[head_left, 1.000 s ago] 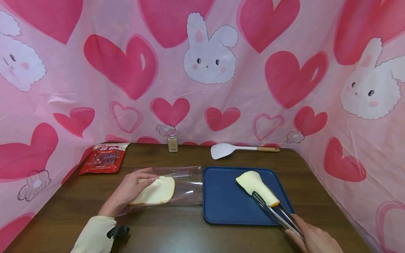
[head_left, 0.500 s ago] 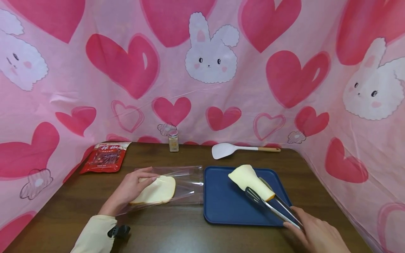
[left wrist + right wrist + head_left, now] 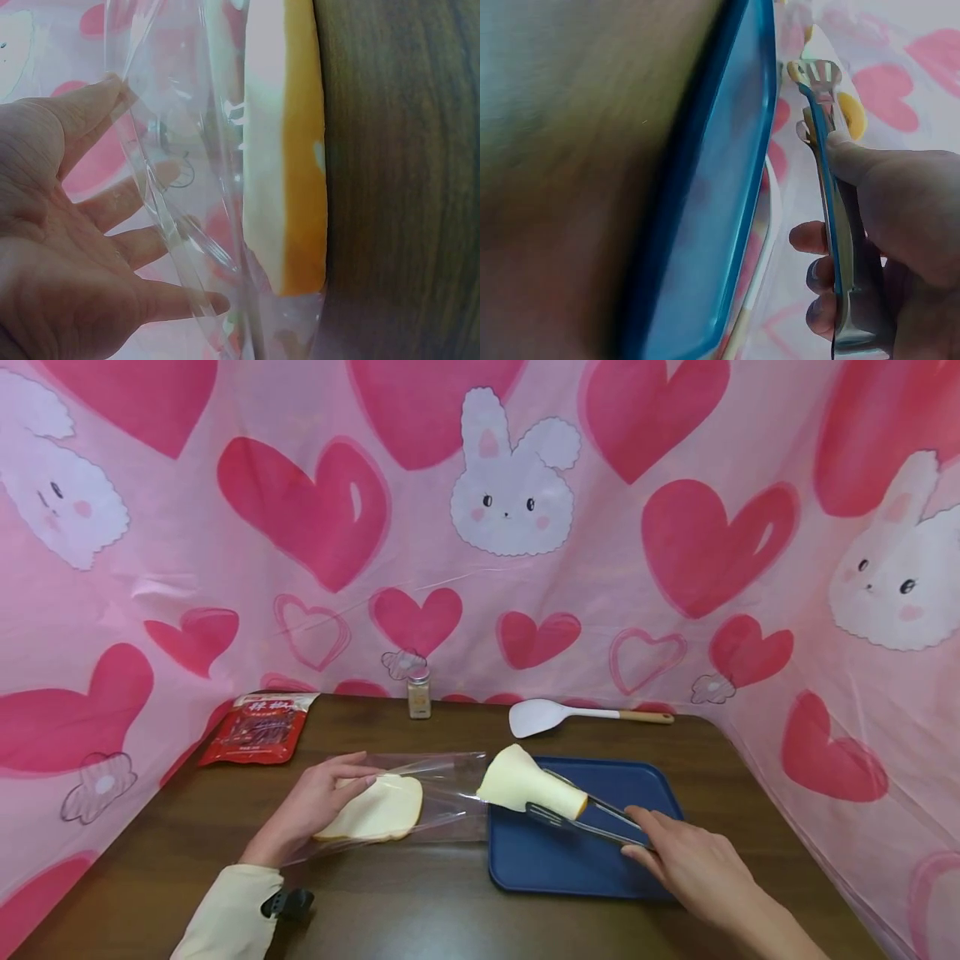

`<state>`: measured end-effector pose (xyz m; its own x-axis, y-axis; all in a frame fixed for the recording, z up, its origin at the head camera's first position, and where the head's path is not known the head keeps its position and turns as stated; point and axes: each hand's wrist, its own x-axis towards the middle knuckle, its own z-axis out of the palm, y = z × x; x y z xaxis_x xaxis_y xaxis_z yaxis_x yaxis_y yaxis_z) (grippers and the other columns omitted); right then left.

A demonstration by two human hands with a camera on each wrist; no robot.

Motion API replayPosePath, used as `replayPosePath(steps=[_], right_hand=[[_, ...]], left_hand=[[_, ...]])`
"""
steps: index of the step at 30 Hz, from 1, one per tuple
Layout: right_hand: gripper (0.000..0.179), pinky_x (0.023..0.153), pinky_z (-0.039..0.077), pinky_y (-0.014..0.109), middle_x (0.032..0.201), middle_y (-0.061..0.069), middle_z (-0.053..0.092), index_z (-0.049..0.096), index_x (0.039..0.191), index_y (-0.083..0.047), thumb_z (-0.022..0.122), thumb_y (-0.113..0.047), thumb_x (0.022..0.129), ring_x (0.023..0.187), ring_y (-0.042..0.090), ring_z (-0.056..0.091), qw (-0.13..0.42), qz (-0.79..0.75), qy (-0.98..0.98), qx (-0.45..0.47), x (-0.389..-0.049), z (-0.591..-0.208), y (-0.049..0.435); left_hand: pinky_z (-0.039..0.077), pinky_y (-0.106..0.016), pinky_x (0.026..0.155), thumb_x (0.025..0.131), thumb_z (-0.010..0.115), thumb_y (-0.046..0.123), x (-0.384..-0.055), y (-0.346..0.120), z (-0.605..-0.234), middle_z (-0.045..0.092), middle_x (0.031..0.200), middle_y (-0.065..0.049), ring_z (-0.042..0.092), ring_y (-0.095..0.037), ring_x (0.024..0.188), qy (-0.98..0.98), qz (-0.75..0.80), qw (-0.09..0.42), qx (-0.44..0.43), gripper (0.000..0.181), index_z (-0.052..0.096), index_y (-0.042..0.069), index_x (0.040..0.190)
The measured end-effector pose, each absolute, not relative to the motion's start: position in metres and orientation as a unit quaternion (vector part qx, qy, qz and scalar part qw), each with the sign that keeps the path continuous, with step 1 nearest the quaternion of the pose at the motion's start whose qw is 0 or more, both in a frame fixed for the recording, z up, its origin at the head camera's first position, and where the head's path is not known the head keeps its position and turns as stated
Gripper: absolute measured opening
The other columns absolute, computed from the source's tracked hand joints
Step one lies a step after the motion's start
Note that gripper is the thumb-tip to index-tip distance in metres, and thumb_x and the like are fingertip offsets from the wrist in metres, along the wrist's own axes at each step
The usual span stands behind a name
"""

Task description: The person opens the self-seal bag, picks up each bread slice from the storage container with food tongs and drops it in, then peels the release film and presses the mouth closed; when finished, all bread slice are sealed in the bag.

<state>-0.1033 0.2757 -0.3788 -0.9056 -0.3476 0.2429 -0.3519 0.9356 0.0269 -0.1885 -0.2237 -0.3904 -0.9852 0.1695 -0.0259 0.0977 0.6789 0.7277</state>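
My left hand (image 3: 321, 802) pinches the upper film of a clear plastic bag (image 3: 456, 820) between thumb and forefinger; the left wrist view shows the other fingers spread behind the film. Inside the bag lies a flat bread slice (image 3: 386, 810), its brown crust seen from the side in the left wrist view. My right hand (image 3: 693, 860) grips metal tongs (image 3: 611, 833) with dark slotted tips. Between those tips a second bread slice (image 3: 521, 781) is held bent, over the left edge of the blue tray (image 3: 592, 864) and beside the bag's right end.
Behind the bag stands a small seasoning jar (image 3: 419, 695). A white spatula (image 3: 540, 717) with a wooden handle lies behind the tray. At the back left is a red food packet (image 3: 262, 728). A pink patterned cloth (image 3: 420, 527) surrounds the wooden table (image 3: 390, 893).
My right hand has carried the tongs and the bent bread slice left, from above the middle of the tray to its left edge. The left hand stays on the bag.
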Motion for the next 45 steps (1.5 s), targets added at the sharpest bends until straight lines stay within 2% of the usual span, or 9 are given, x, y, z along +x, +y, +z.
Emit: replayPosePath(steps=[6, 10, 15, 22, 28, 32, 38, 44, 45], right_hand=[[0.049, 0.045, 0.042, 0.025, 0.089, -0.005, 0.07, 0.068, 0.128, -0.02, 0.083, -0.045, 0.088, 0.071, 0.013, 0.068, 0.197, -0.049, -0.948, 0.244, -0.116, -0.375, 0.264], [0.05, 0.044, 0.039, 0.024, 0.082, -0.007, 0.062, 0.068, 0.128, -0.021, 0.084, -0.045, 0.087, 0.07, 0.013, 0.067, 0.212, -0.061, -0.939, 0.265, -0.118, -0.371, 0.259], [0.049, 0.044, 0.038, 0.023, 0.079, -0.009, 0.059, 0.069, 0.128, -0.022, 0.083, -0.047, 0.088, 0.067, 0.011, 0.063, 0.182, -0.067, -0.942, 0.273, -0.121, -0.362, 0.255], [0.05, 0.048, 0.044, 0.023, 0.086, -0.006, 0.069, 0.071, 0.129, -0.02, 0.082, -0.047, 0.089, 0.069, 0.012, 0.065, 0.135, -0.048, -0.947, 0.288, -0.128, -0.351, 0.251], [0.048, 0.047, 0.043, 0.023, 0.083, -0.009, 0.065, 0.071, 0.129, -0.021, 0.08, -0.048, 0.091, 0.066, 0.009, 0.062, 0.107, -0.019, -0.944, 0.311, -0.136, -0.344, 0.249], [0.048, 0.053, 0.051, 0.028, 0.094, -0.006, 0.073, 0.071, 0.13, -0.019, 0.076, -0.05, 0.093, 0.073, 0.012, 0.069, 0.078, -0.004, -0.945, 0.318, -0.143, -0.34, 0.247], [0.051, 0.068, 0.062, 0.038, 0.11, -0.001, 0.077, 0.071, 0.132, -0.019, 0.074, -0.053, 0.094, 0.091, 0.019, 0.076, 0.022, 0.005, -0.953, 0.302, -0.15, -0.333, 0.242], [0.051, 0.074, 0.064, 0.043, 0.114, 0.001, 0.078, 0.072, 0.132, -0.019, 0.074, -0.053, 0.093, 0.095, 0.021, 0.076, 0.01, 0.005, -0.954, 0.3, -0.151, -0.33, 0.239], [0.051, 0.073, 0.063, 0.041, 0.11, -0.001, 0.077, 0.072, 0.132, -0.019, 0.074, -0.053, 0.094, 0.092, 0.019, 0.075, 0.009, 0.005, -0.953, 0.301, -0.152, -0.33, 0.238]], left_hand=[[0.029, -0.079, 0.117, 0.105, 0.066, 0.031, -0.189, -0.221, -0.391, 0.049, 0.161, -0.023, 0.038, -0.055, 0.15, 0.918, 0.384, 0.031, 0.096, 0.03, 0.078, 0.018, 0.129], [0.028, -0.081, 0.116, 0.105, 0.066, 0.032, -0.19, -0.22, -0.389, 0.048, 0.161, -0.023, 0.037, -0.056, 0.15, 0.917, 0.384, 0.032, 0.102, 0.03, 0.078, 0.018, 0.129], [0.029, -0.08, 0.116, 0.105, 0.066, 0.033, -0.19, -0.219, -0.388, 0.048, 0.162, -0.022, 0.037, -0.054, 0.151, 0.918, 0.385, 0.038, 0.093, 0.03, 0.078, 0.02, 0.129], [0.03, -0.079, 0.117, 0.104, 0.067, 0.034, -0.19, -0.22, -0.388, 0.048, 0.163, -0.021, 0.036, -0.053, 0.152, 0.918, 0.384, 0.04, 0.09, 0.03, 0.078, 0.021, 0.129], [0.029, -0.08, 0.116, 0.104, 0.067, 0.033, -0.19, -0.223, -0.39, 0.047, 0.163, -0.021, 0.035, -0.053, 0.152, 0.918, 0.385, 0.045, 0.083, 0.03, 0.078, 0.021, 0.13], [0.028, -0.081, 0.116, 0.104, 0.067, 0.031, -0.191, -0.224, -0.39, 0.046, 0.164, -0.02, 0.035, -0.053, 0.153, 0.918, 0.386, 0.047, 0.077, 0.029, 0.077, 0.022, 0.13], [0.029, -0.081, 0.115, 0.104, 0.067, 0.031, -0.188, -0.224, -0.39, 0.048, 0.162, -0.02, 0.035, -0.054, 0.152, 0.917, 0.387, 0.044, 0.084, 0.029, 0.078, 0.022, 0.129], [0.029, -0.081, 0.115, 0.104, 0.067, 0.034, -0.188, -0.224, -0.388, 0.048, 0.163, -0.02, 0.035, -0.053, 0.152, 0.918, 0.384, 0.042, 0.087, 0.03, 0.077, 0.023, 0.13], [0.029, -0.081, 0.115, 0.104, 0.067, 0.034, -0.188, -0.224, -0.388, 0.048, 0.163, -0.02, 0.035, -0.053, 0.152, 0.918, 0.384, 0.042, 0.087, 0.03, 0.077, 0.023, 0.13]])
